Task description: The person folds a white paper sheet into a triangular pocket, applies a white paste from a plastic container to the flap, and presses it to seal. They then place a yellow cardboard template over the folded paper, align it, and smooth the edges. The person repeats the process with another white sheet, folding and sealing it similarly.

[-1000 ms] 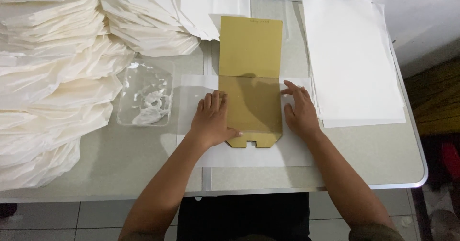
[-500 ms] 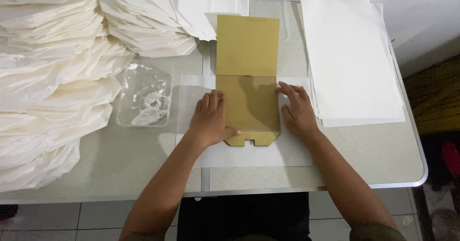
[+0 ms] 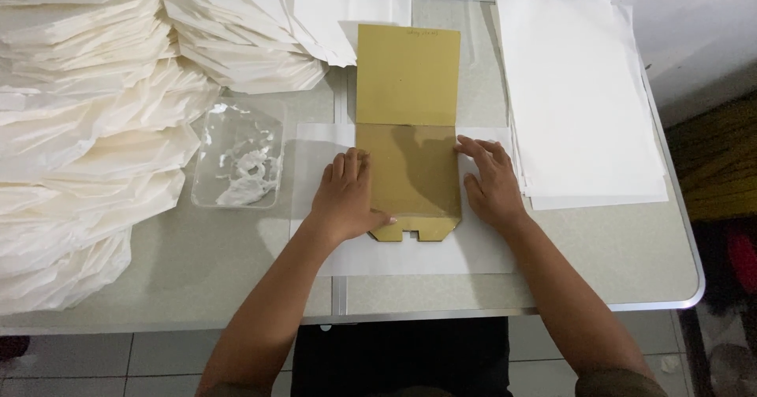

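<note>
Brown card lies at the centre of the frame on a thin white sheet, likely as a folding guide. The left hand presses flat on its left edge, the right hand on its right, both open and gripping nothing, pinning paper against card. Left of them sits a clear tray; folded paper stacks fill the upper left, flat sheets the upper right. The table is pale, speckled, metal-rimmed, with tiled floor below.

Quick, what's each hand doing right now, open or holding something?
Left hand: open, flat, pressing the brown cardboard template on the white sheet.
Right hand: open, flat at the template's right edge.
</note>
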